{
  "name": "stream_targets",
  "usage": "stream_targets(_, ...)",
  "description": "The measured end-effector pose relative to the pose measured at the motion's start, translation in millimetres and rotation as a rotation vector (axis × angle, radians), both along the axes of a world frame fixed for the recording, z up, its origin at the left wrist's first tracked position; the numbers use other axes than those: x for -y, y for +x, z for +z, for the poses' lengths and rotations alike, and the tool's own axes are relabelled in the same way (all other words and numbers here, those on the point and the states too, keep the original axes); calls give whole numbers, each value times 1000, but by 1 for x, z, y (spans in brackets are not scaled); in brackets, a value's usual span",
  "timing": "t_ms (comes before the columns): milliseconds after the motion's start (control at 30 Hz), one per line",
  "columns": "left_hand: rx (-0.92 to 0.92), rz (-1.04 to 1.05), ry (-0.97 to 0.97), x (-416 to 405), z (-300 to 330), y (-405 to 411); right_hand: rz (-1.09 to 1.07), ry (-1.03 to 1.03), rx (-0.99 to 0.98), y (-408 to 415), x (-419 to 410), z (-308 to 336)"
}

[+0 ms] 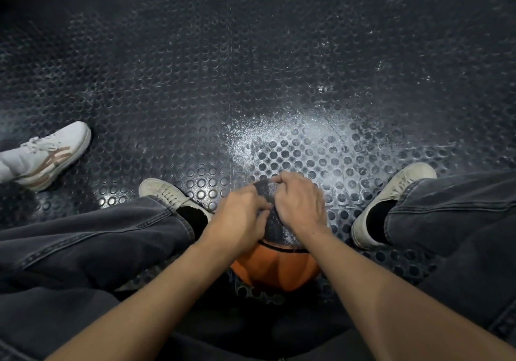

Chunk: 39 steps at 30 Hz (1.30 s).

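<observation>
An orange basketball point(275, 267) sits on the floor between my legs, its near half showing. A dark grey mesh cloth point(275, 228) covers its top. My left hand point(237, 217) pinches the cloth at the ball's left side with curled fingers. My right hand point(298, 203) grips the cloth over the ball's top and right, fingers curled round its far edge. The two hands touch at the cloth's middle.
Black studded rubber floor point(251, 67) all around, with a white dusty patch point(293, 134) just beyond the ball. My two pale shoes point(164, 193) point(391, 198) flank the ball. Another person's white shoe point(53, 155) lies at the left edge.
</observation>
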<state>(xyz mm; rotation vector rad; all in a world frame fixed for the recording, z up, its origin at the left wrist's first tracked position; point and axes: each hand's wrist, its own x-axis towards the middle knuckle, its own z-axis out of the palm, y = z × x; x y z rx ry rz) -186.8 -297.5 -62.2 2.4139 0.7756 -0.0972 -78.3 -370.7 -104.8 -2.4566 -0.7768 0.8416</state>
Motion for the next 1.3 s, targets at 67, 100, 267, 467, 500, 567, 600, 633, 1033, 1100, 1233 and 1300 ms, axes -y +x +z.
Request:
stream_targets(67, -36, 100, 33, -16, -7, 15, 34, 0, 19, -3, -1, 2)
stream_targets(100, -62, 143, 22, -23, -10, 24, 35, 5, 30, -5, -1, 3)
stream_targets(267, -21, 18, 19, -2, -4, 9, -32, -2, 1, -1, -1, 0)
stream_targets(467, -25, 174, 25, -25, -17, 28, -33, 7, -18, 2, -4, -2)
stream_targets(500, -29, 187, 18, -31, -19, 32, -59, 5, -11, 1, -5, -3)
stream_targets(567, -13, 152, 15, -29, -18, 32, -100, -11, 7, 2, -7, -4)
stream_targets(600, 0, 96, 25, -23, -14, 26, -111, -26, 6, 3, -8, -4)
stream_targets(633, 22, 31, 39, -13, -9, 17, -116, -36, 3, 5, -9, -3)
stream_targets(1033, 107, -153, 74, 2, -6, -6, -122, 17, -56, 11, -1, -12)
stream_targets(1100, 95, -245, 16, 8, 3, -13, -110, 8, -64, 13, -2, -11)
stream_targets(1233, 77, -80, 104, -20, -8, 8, -120, 10, -59, 12, -5, -8)
stream_targets(1300, 89, -60, 114, -16, -10, 9, -137, -4, -47, 14, -9, -6)
